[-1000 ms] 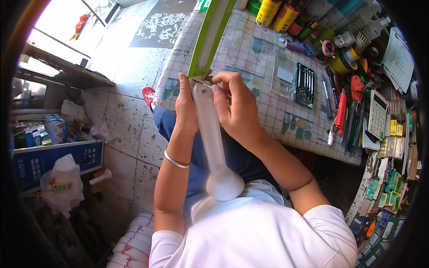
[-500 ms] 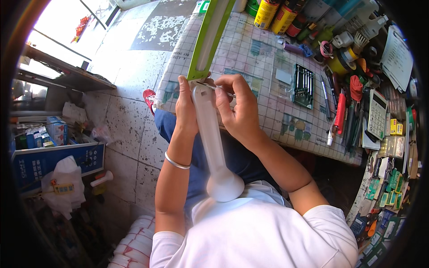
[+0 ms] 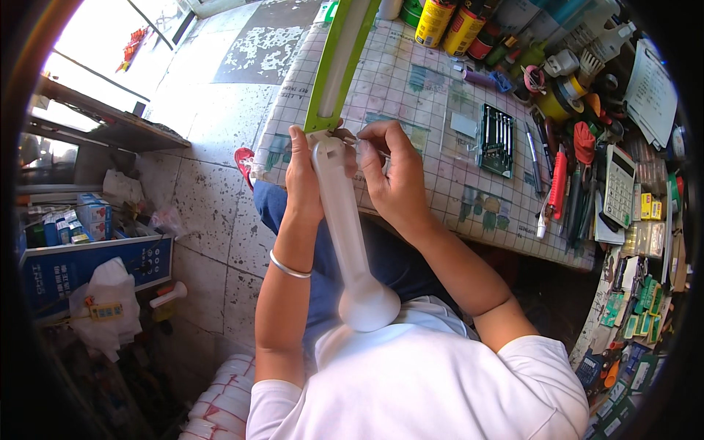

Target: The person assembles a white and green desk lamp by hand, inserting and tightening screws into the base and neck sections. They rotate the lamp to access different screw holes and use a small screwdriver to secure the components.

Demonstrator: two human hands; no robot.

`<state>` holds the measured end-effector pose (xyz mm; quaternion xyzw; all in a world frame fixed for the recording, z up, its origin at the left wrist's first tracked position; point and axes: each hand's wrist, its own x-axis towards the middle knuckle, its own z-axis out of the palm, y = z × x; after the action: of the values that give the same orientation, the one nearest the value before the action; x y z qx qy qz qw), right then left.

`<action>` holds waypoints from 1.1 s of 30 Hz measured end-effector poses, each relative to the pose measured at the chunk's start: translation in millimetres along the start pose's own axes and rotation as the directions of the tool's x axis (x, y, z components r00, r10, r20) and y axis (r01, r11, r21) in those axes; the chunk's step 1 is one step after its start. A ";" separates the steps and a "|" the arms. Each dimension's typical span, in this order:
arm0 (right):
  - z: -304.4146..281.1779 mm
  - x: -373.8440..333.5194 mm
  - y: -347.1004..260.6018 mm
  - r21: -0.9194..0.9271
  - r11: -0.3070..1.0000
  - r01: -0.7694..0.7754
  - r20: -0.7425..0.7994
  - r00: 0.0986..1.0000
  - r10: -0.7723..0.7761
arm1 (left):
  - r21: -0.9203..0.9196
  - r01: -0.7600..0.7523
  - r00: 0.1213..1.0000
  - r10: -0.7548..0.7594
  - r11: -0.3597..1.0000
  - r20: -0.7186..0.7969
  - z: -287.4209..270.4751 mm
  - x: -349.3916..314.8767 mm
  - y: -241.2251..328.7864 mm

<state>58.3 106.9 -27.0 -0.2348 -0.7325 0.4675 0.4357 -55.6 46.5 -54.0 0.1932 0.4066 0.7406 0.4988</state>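
A desk lamp with a pale, translucent arm [image 3: 343, 220] and a light-green framed head [image 3: 331, 88] stands between my arms, its round base [image 3: 369, 305] against my white shirt. My left hand [image 3: 302, 176] is closed round the lamp near the hinge [image 3: 328, 149], thumb up along its left side. Just right of the hinge, my right hand [image 3: 394, 172] pinches a thin metal tool, thumb and forefinger together; most of the tool is hidden by the fingers, so its exact kind does not show.
On the checked tablecloth [image 3: 396, 95] lies a case of small screwdrivers [image 3: 496, 141] beside a clear plastic bag [image 3: 462, 125]. Spray cans [image 3: 435, 22], a red utility knife [image 3: 558, 185], pens and a calculator [image 3: 618, 188] crowd the right. A blue box [image 3: 95, 268] stands on the left.
My right hand has drawn slightly right, away from the hinge, and the thin tool no longer lies visibly across it. The lamp and my left hand have hardly moved.
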 end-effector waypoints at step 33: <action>-7.9 -0.5 -6.1 -0.246 0.950 -0.192 0.054 0.976 0.211 | -0.017 -0.016 0.999 0.016 1.000 -0.044 5.3 0.1 -0.3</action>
<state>65.8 107.6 -20.3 -0.3406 -0.7723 0.4268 0.3247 -51.8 48.8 -51.1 0.1756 0.4095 0.7522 0.4854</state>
